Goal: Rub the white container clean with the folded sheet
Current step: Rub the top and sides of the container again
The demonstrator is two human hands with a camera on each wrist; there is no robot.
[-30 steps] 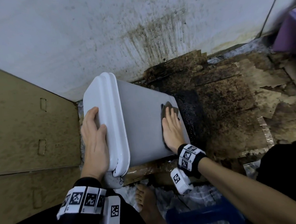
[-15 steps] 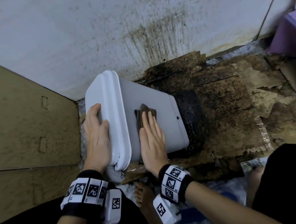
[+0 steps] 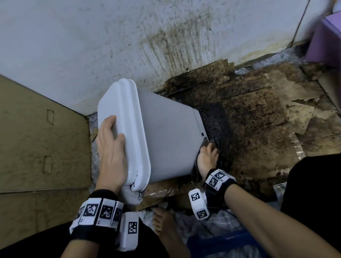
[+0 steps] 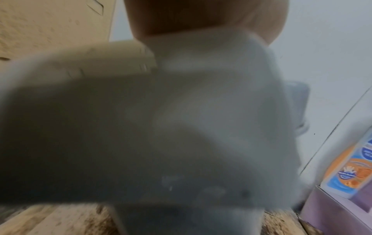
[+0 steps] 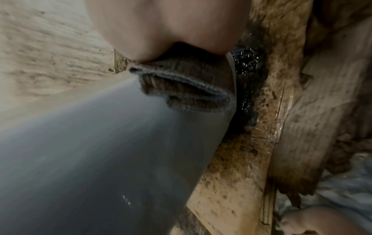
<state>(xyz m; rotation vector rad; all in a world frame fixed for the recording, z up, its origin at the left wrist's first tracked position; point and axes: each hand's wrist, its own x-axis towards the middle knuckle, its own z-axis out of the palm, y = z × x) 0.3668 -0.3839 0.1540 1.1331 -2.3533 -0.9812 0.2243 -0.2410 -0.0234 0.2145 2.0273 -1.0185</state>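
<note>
white container (image 3: 166, 141) lies tipped on its side on the stained cardboard floor by the wall. looks like light, stiff, slick plastic, so best braced at the rim. left hand (image 3: 111, 154) lies flat, fingers straight, against the lid end. right hand (image 3: 206, 158), fingers straight, presses the soft folded sheet (image 5: 187, 85) to the near side by the base.
</note>
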